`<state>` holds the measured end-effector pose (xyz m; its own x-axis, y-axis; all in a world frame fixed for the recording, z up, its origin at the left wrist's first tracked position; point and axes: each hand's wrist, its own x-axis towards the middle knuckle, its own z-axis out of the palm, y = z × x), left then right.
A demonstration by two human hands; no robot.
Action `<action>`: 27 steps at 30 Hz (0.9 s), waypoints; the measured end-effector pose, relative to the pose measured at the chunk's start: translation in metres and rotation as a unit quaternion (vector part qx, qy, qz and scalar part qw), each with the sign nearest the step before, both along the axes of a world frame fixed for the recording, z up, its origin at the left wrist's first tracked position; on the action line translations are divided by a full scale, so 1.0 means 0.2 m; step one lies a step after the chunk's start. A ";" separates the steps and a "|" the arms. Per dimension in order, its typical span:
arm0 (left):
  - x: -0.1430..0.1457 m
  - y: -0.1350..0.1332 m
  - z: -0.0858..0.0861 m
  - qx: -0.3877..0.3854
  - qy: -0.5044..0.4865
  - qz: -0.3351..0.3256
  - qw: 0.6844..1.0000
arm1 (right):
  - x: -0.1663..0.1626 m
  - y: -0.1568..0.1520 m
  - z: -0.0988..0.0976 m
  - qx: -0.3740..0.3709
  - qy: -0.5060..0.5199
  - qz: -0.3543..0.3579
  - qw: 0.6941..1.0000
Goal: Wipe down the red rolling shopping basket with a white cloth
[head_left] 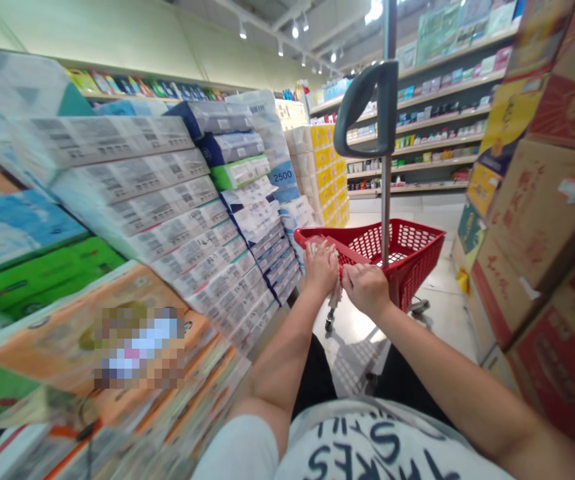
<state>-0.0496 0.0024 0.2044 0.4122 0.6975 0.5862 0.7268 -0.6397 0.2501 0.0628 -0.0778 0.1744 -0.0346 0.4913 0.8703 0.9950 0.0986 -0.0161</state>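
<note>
My left hand and my right hand are held close together just in front of the near rim of a red shopping basket cart. Both are closed on a small white cloth or crumpled tissue that hangs down between them. The cart's grey handle rises on a metal pole above the basket. The basket's inside shows red mesh; I see nothing in it from here.
Stacked packs of tissue and paper goods fill the left side, close to my left arm. Cardboard boxes are piled along the right. Store shelves with products stand at the back. A tiled aisle floor runs past the cart.
</note>
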 end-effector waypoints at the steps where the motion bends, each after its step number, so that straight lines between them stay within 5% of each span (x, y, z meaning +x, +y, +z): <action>1: 0.00 -0.03 -0.02 0.012 -0.003 -0.019 1.000 | 0.00 0.00 0.00 0.002 -0.001 -0.002 1.000; 5: -0.03 -0.11 -0.06 0.039 -0.005 -0.081 0.996 | 0.01 -0.01 -0.01 0.000 0.005 0.009 1.000; 11: 0.00 -0.01 0.01 0.006 -0.018 -0.019 1.000 | 0.02 0.00 -0.01 0.015 0.023 0.055 0.998; 18: 0.02 -0.18 -0.05 0.017 -0.014 -0.065 0.998 | 0.04 -0.02 -0.02 0.014 0.055 0.090 0.994; 27: 0.00 -0.14 -0.01 0.000 -0.005 -0.021 1.000 | 0.02 -0.01 -0.03 0.019 0.064 0.141 0.988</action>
<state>-0.0499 -0.0251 0.2018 0.4364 0.6796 0.5897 0.6965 -0.6701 0.2568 0.0665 -0.0803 0.1693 -0.0532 0.4442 0.8944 0.9182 0.3739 -0.1310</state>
